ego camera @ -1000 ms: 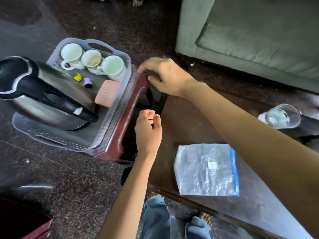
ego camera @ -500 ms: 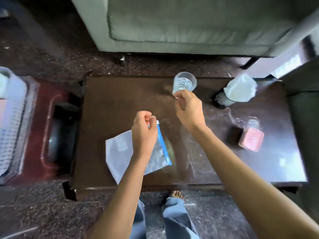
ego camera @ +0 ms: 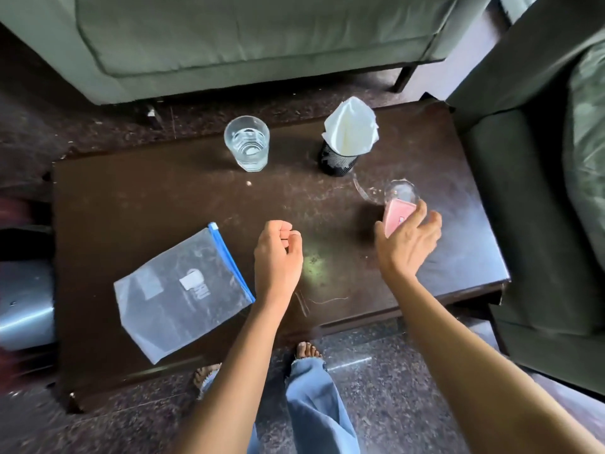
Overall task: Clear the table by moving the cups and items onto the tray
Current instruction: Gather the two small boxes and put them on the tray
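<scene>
On the dark brown table (ego camera: pixel 163 198) stand a clear glass of water (ego camera: pixel 247 142) at the back and a black mesh holder with white napkins (ego camera: pixel 347 142) to its right. A small clear container with a pink lid (ego camera: pixel 397 214) sits near the right edge. My right hand (ego camera: pixel 407 244) is spread over it, thumb on one side and fingers on the other; a firm grip does not show. My left hand (ego camera: pixel 278 253) hovers over the table's middle, loosely curled and holding nothing. A clear zip bag with a blue strip (ego camera: pixel 183 293) lies flat at front left. The tray is out of view.
A grey-green sofa (ego camera: pixel 245 37) runs along the far side, and a dark armchair (ego camera: pixel 540 191) crowds the table's right end. A blurred silver-grey object (ego camera: pixel 23 306) shows at the left edge. My feet and jeans (ego camera: pixel 314 388) are at the table's front edge.
The view swung right from the tray and kettle to the table. My right hand went from the stool edge past the glass to the pink-lidded container. My left hand stayed curled.
</scene>
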